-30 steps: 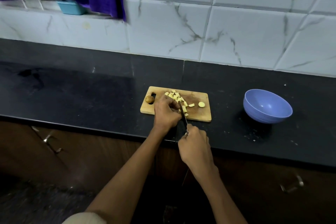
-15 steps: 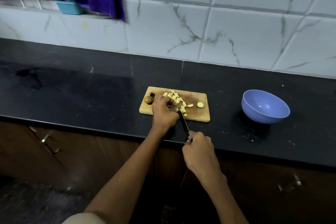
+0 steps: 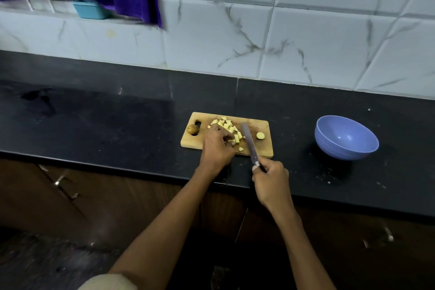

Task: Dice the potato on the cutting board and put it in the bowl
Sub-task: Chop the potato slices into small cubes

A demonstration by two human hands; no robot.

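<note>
On board (image 3: 193, 142): diced potato (image 3: 226, 123) by left hand (image 3: 217, 148).

head cam | forward-down, arm's reach | countertop (image 3: 117, 129), tiled wall (image 3: 306, 42)

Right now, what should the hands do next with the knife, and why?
Probably bring the knife down on the piece under the left hand. The right hand holds the blade just right of it, uncut bits remain on the board, and the bowl looks empty.
</note>
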